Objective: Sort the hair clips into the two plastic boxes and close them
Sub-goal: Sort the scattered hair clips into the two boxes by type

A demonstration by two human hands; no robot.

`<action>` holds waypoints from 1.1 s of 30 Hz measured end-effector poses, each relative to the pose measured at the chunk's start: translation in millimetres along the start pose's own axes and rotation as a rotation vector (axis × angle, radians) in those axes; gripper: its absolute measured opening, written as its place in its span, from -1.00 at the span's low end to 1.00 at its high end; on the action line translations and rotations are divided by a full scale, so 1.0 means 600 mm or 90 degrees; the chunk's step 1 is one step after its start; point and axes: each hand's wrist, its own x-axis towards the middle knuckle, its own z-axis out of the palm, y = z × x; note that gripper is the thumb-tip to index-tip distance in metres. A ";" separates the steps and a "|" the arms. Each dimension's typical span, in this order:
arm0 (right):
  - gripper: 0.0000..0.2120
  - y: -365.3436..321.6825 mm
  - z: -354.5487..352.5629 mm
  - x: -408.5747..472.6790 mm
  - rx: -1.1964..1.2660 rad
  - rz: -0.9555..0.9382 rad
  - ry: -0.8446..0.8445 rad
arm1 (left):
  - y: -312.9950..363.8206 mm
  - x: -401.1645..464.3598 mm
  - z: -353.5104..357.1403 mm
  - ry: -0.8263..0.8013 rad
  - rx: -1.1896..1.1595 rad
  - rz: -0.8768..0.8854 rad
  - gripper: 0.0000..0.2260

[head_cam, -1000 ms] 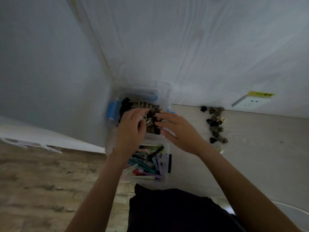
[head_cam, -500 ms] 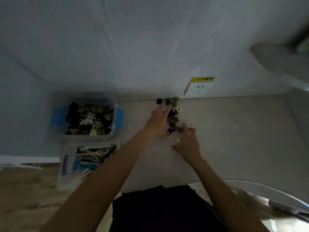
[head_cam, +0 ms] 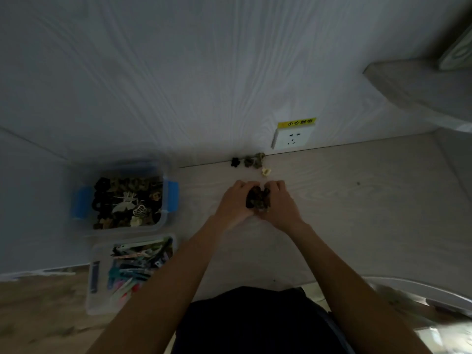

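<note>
Both hands, left hand point(head_cam: 233, 204) and right hand point(head_cam: 279, 205), have fingers curled round a scooped clump of dark claw clips point(head_cam: 258, 198), presumably so it all reaches the open claw-clip box point(head_cam: 167, 200) in one go.

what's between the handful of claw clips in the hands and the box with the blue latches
Nothing visible. Both hands, left and right, cup the bunch of dark claw clips over the desk. The open box sits to their left across bare desk, with no lid on it.
</note>
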 end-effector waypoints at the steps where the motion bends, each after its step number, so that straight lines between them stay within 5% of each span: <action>1: -0.41 -0.002 0.003 0.002 -0.024 0.004 0.006 | -0.001 -0.004 -0.001 0.010 -0.006 0.004 -0.52; 7: -0.54 -0.003 0.009 -0.003 -0.030 -0.013 0.009 | -0.010 -0.026 0.002 0.028 -0.042 0.002 -0.54; 14: -0.71 0.001 0.012 -0.008 0.162 0.037 0.073 | 0.002 -0.034 -0.022 0.055 -0.132 -0.005 -0.61; 21: -0.90 -0.100 -0.029 -0.046 0.412 -0.103 0.069 | 0.020 -0.115 -0.124 0.214 -0.293 0.062 -0.73; 25: -0.89 -0.211 -0.014 -0.047 0.362 -0.268 0.029 | -0.034 -0.192 -0.203 0.334 -0.242 0.066 -0.74; 29: -0.87 -0.295 0.036 -0.023 0.239 -0.314 0.022 | -0.124 -0.241 -0.245 0.426 -0.148 -0.060 -0.75; 33: -0.83 -0.337 0.059 0.006 0.142 -0.337 -0.016 | -0.179 -0.237 -0.233 0.352 -0.095 -0.141 -0.63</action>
